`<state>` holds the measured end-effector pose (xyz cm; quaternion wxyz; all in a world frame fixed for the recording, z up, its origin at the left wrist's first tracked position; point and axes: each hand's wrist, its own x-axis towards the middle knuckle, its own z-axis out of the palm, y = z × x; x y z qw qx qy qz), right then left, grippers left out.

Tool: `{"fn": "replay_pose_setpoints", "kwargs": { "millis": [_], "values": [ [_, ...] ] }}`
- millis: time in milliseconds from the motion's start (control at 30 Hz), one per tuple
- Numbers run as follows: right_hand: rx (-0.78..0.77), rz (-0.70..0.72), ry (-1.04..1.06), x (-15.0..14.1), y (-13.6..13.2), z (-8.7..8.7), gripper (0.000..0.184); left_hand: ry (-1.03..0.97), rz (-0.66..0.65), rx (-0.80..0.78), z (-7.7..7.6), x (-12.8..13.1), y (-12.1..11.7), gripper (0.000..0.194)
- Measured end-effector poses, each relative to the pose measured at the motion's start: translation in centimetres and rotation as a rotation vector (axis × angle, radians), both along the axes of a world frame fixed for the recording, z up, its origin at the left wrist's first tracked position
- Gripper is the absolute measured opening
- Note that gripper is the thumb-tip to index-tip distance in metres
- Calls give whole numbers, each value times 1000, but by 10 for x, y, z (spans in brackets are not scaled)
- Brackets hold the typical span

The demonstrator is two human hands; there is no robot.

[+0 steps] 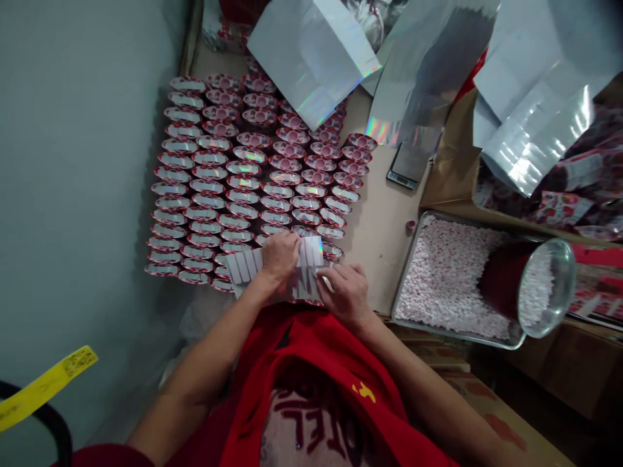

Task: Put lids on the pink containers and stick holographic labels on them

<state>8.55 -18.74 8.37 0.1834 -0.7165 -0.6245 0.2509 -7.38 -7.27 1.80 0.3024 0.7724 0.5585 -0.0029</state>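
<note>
My left hand presses its closed fingers on a sheet of silvery-white label strips, near the front edge of the packed cans. My right hand pinches the right part of the same sheet between thumb and fingers. Under and beyond the sheet stand rows of red oval containers, packed side by side. Most of the nearer tops carry a pale strip, while several farther ones show a pink round spot instead. The sheet covers some tops near my hands.
A metal tray of small whitish pellets stands at the right, with a clear-rimmed tub lying in it. Behind are a cardboard box, a small scale and large shiny sheets. A wall bounds the left.
</note>
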Motion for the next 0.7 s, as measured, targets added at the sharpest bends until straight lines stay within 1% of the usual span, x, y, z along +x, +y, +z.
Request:
{"fn": "replay_pose_setpoints", "kwargs": {
  "millis": [67, 100, 133, 167, 200, 233, 300, 333, 367, 400, 467, 533, 633, 700],
  "values": [
    [-28, -171, 249, 0, 15, 20, 13, -90, 21, 12, -4, 1, -3, 15],
    [-66, -265, 396, 0, 27, 27, 14, -162, 76, 13, -5, 1, -3, 11],
    [-108, -353, 548, 0, 41, 31, 17, -253, 166, 3, -6, 0, -2, 10],
    [-158, -422, 700, -1, 57, 32, 22, -362, 288, -33, -6, -1, 1, 13],
    [-208, -474, 841, -2, 74, 30, 28, -491, 432, -110, -6, -1, 5, 18],
    [-249, -515, 960, -3, 91, 25, 32, -634, 580, -230, -5, -2, 11, 26],
    [-304, -587, 1115, -8, 121, 8, 39, -921, 831, -543, -4, -4, 28, 50],
    [-329, -609, 1152, -11, 134, -2, 42, -1033, 920, -687, -3, -6, 38, 60],
    [-348, -624, 1171, -13, 143, -12, 44, -1111, 984, -791, -3, -7, 48, 65],
    [-353, -640, 1174, -15, 151, -21, 45, -1154, 1028, -847, -2, -8, 58, 66],
    [-345, -662, 1136, -17, 159, -36, 44, -1169, 1078, -852, -3, -10, 76, 61],
    [-327, -683, 1066, -17, 164, -44, 43, -1148, 1112, -823, -4, -10, 89, 58],
    [-321, -700, 990, -16, 168, -46, 42, -1100, 1147, -831, -6, -10, 98, 62],
    [-311, -711, 971, -16, 169, -46, 42, -1058, 1125, -820, -7, -9, 99, 57]
  ]
}}
